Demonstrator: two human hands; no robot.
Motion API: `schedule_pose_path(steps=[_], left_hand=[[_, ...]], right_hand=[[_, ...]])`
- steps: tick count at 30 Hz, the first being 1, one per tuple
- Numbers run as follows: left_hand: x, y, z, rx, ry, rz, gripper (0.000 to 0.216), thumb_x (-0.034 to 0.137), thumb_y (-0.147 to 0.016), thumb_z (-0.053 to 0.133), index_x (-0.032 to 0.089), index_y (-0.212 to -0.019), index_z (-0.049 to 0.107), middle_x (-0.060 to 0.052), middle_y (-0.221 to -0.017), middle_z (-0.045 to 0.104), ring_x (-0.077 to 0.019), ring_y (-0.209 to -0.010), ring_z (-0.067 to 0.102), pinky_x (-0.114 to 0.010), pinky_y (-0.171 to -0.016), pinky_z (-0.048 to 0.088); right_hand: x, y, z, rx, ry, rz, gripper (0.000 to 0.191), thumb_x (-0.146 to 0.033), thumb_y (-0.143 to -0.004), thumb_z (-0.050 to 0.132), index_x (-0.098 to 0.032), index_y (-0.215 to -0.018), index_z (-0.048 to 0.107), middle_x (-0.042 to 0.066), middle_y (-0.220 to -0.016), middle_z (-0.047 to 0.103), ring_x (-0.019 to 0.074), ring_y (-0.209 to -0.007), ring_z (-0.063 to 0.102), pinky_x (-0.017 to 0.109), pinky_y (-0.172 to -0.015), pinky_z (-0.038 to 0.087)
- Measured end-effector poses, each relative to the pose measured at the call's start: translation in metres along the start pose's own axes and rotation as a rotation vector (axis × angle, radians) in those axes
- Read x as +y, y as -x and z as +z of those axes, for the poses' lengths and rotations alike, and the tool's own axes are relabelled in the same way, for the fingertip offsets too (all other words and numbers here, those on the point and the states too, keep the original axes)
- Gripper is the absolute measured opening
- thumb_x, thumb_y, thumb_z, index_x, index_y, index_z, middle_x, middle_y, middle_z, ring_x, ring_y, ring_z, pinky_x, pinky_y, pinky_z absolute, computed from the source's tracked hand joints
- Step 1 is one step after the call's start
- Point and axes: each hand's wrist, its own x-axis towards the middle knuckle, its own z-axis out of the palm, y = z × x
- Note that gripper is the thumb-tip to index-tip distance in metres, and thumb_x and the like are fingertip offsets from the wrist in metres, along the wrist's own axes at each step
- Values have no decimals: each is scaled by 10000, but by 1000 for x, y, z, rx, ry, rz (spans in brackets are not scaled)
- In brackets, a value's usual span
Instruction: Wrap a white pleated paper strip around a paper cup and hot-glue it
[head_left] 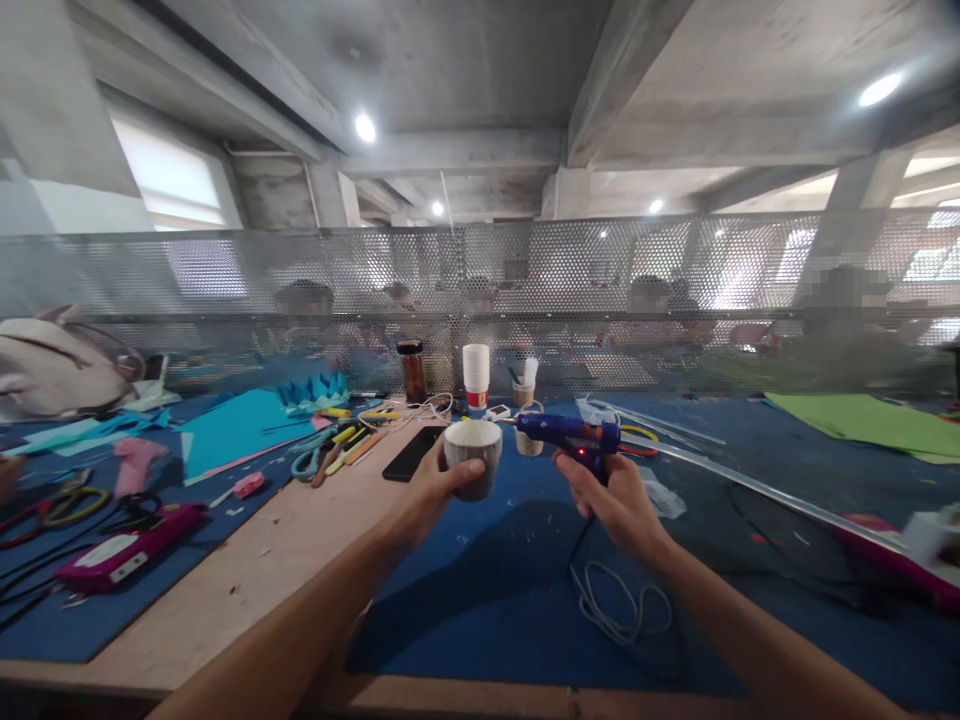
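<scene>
My left hand (435, 487) is wrapped round a small grey-brown cup (474, 480) with a pale, whitish top, held up over the blue mat (465, 600). In my right hand (619, 500) is a blue hot glue gun (566, 432) with its red light lit. Its nozzle points left, close to the cup's upper right rim; whether they touch I cannot tell. A long clear glue stick (757, 490) extends back to the right from the gun. Behind the nozzle stands a paper cup (529, 440), partly hidden by the gun.
A black phone (414, 453), scissors (306, 458) and several craft tools lie left of the cup. Farther back stand a stack of paper cups (475, 372) and a brown bottle (412, 370). A pink glue gun (137, 465) and magenta power strip (131, 548) are at left. Perforated metal screen (360, 260) crosses behind.
</scene>
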Motion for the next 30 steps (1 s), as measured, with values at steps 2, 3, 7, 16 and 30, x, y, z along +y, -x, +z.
schedule_pose_path(steps=[2, 3, 7, 16, 30], left_hand=[[-2, -1, -1, 13, -15, 13, 714, 447, -704, 845, 163, -1298, 571, -151, -1227, 675, -266, -1009, 637, -344, -833, 477], [-4, -2, -2, 19, -27, 23, 701, 453, -713, 839, 161, -1292, 574, -147, -1213, 679, -267, -1010, 637, -343, -832, 478], [-7, -4, -4, 89, -116, 90, 653, 441, -717, 842, 190, -1267, 595, -102, -1171, 695, -269, -1045, 631, -339, -858, 485], [3, 0, 2, 204, -305, 154, 658, 419, -702, 857, 227, -1264, 575, -72, -1193, 684, -278, -1108, 622, -336, -898, 497], [2, 1, 3, 203, -326, 177, 661, 351, -622, 898, 236, -1194, 587, -41, -1057, 677, -257, -975, 624, -310, -776, 521]], right_hand=[[1, 1, 0, -3, 1, -16, 397, -569, -883, 609, -180, -802, 615, -43, -531, 477, 116, -459, 454, 267, -461, 386], [2, 1, 0, -11, 20, -24, 397, -563, -889, 605, -177, -799, 622, -41, -525, 479, 118, -457, 457, 266, -460, 385], [5, 4, 1, -39, 148, -99, 392, -528, -920, 597, -169, -779, 660, -31, -513, 493, 126, -470, 478, 264, -472, 391], [16, 8, 9, -30, 225, -255, 297, -434, -941, 604, -171, -883, 727, 13, -669, 615, 158, -605, 543, 277, -555, 447], [16, 6, 6, -68, 276, -247, 287, -418, -945, 590, -165, -928, 725, 42, -745, 671, 196, -698, 605, 287, -583, 478]])
